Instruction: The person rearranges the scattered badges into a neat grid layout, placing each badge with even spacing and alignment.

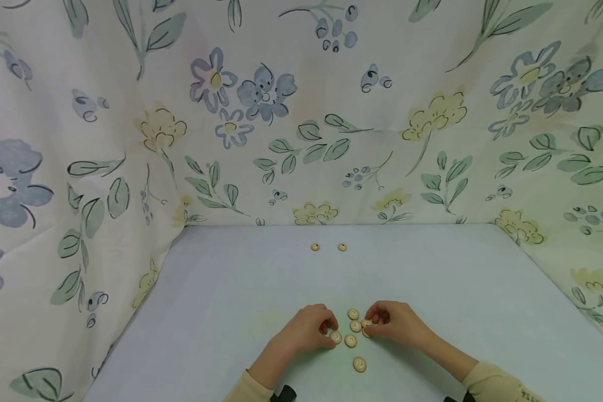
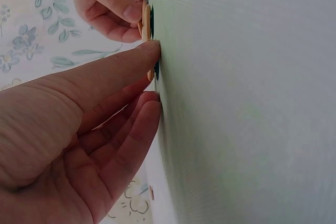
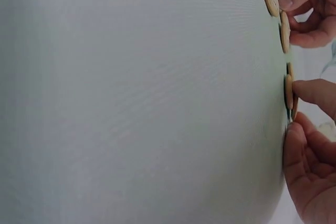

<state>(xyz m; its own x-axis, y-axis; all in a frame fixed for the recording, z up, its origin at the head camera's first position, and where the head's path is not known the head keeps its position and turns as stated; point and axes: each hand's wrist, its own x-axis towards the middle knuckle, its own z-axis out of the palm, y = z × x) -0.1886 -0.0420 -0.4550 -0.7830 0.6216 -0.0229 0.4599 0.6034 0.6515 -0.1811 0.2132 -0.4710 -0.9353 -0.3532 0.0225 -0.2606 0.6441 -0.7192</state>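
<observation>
My left hand (image 1: 309, 330) pinches a round wooden button (image 1: 335, 337) by its edge between thumb and fingers, low at the tabletop. To its right, my right hand (image 1: 398, 324) has thumb and fingertips on another wooden button (image 1: 365, 322), which overlaps a further one partly hidden under the thumb. Between the hands lie an upper button (image 1: 353, 314), a middle button (image 1: 355, 326) and a lower button (image 1: 350, 340). Nearer the front is a single button (image 1: 359, 364). In the right wrist view, the right thumb (image 3: 315, 95) presses against the stacked button edges.
Two more buttons, a left one (image 1: 315, 247) and a right one (image 1: 342, 247), lie apart near the back of the white table (image 1: 231, 279). A floral cloth (image 1: 301, 111) hangs behind the table and along both sides.
</observation>
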